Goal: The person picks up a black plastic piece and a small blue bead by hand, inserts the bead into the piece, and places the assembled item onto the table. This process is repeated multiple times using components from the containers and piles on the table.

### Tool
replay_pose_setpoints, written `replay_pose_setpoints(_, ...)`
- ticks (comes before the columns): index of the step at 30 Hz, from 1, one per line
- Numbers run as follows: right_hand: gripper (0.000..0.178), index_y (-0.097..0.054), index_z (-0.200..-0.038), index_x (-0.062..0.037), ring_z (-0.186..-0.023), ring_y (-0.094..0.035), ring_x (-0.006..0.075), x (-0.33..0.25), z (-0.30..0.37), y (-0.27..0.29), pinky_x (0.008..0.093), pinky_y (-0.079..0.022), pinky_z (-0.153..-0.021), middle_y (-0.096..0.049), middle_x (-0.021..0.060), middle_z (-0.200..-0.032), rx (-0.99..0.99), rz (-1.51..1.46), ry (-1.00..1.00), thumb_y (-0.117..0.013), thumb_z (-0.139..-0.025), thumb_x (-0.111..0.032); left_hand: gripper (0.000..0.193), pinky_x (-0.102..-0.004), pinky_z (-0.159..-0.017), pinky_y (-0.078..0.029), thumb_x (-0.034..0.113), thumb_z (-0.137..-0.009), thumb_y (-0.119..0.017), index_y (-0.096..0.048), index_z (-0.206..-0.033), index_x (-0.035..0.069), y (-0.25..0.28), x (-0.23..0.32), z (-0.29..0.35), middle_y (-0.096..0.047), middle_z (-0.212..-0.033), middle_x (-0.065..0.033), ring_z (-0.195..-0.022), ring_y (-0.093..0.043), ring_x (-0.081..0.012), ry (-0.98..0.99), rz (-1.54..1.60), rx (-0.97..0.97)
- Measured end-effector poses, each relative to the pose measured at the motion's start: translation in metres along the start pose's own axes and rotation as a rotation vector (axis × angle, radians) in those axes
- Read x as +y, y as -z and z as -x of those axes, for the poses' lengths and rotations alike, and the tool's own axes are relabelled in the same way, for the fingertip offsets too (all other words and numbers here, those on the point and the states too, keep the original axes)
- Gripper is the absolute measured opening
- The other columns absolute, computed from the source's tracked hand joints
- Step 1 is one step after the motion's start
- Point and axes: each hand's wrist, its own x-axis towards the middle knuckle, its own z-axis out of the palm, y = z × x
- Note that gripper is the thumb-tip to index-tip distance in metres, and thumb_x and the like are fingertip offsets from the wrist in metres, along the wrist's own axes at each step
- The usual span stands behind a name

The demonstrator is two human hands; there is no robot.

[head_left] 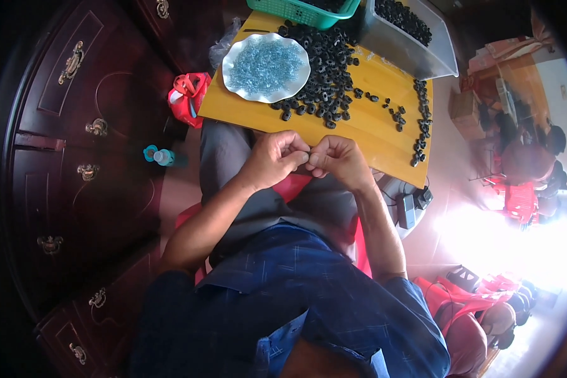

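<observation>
Over my lap, just off the table's near edge, my left hand [280, 156] and my right hand [337, 160] meet with their fingertips pinched together. Whatever lies between the fingers is too small and too covered to make out. Beyond them on the yellow table [372, 148] spreads a heap of small black ring-shaped plastic parts [324, 79]. Left of the heap, a white scalloped plate [229, 79] holds many small, clear bluish pieces. Along the table's right side runs a line of black parts [422, 120], with several more scattered between.
A green basket [324, 19] and a translucent bin [416, 53] of black parts stand at the far edge. A red bag [190, 97] hangs by the left corner. On the left are a bottle [164, 157] and dark wooden cabinets [101, 208]. A black adapter [407, 211] sits at right.
</observation>
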Motion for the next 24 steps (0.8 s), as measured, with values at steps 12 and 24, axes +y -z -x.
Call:
replay_pose_setpoints(12, 0.023, -0.063, -0.1, -0.0047, -0.085, -0.065, 0.012, 0.02, 0.001, -0.014, 0.0288, -0.054, -0.081, -0.069, 0.0066, -0.099, -0.043, -0.281, -0.08, -0.058, -0.102, -0.027, 0.028, -0.0244, -0.063, -0.053, 0.001, -0.087, -0.069, -0.064, -0.114, -0.001, 0.002, 0.024, 0.001, -0.068, -0.078, -0.0061, -0.068, -0.066, -0.0102, -0.249, -0.294, 0.067)
replay_pose_setpoints(24, 0.036, -0.062, -0.116, -0.0014, -0.093, -0.068, 0.0192, 0.029, -0.005, -0.032, 0.0339, -0.055, -0.087, -0.069, 0.0095, -0.102, 0.063, -0.516, -0.004, -0.047, -0.106, -0.032, 0.032, -0.0393, -0.067, -0.053, 0.008, -0.078, -0.075, -0.062, -0.108, 0.004, -0.002, 0.02, 0.004, -0.065, -0.094, -0.0109, -0.079, -0.067, -0.0316, -0.374, -0.743, 0.152)
